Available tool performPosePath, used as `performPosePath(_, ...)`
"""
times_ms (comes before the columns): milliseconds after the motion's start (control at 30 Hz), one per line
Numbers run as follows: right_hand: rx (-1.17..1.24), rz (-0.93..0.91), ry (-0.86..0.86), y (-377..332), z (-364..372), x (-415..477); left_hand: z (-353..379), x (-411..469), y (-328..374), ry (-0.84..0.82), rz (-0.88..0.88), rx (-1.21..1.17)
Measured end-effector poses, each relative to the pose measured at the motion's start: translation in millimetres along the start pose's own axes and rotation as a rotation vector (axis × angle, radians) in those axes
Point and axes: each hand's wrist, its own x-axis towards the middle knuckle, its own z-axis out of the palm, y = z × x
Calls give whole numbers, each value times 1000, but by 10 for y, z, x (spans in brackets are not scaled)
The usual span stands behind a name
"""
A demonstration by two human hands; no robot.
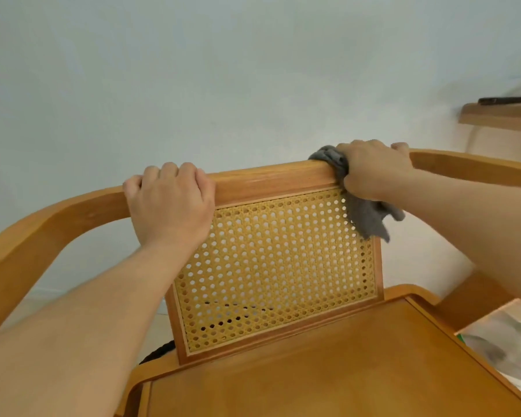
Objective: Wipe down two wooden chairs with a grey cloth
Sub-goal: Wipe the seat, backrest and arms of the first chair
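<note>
Right grip (373, 173) clutches the grey cloth (367, 218) on the top rail (268, 176) of a cane-backed chair (283, 374), left grip (169, 206) clasping that rail bare; most wiping likely remains.

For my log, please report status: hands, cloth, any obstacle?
Left hand grips top rail of wooden chair. Right hand holds grey cloth on rail's right end. Nothing in the way seen.

left grip (170, 206) on chair (268, 179), right grip (373, 173) — cloth (367, 218)
</note>
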Motion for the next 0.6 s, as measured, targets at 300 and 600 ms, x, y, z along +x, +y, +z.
performPosePath(300, 129, -314, 171, -1386, 114, -215, 68, -21, 9, 61, 11, 12)
performPosePath(600, 32, -220, 70, -595, 109, -41, 56, -5, 1, 74, 10, 5)
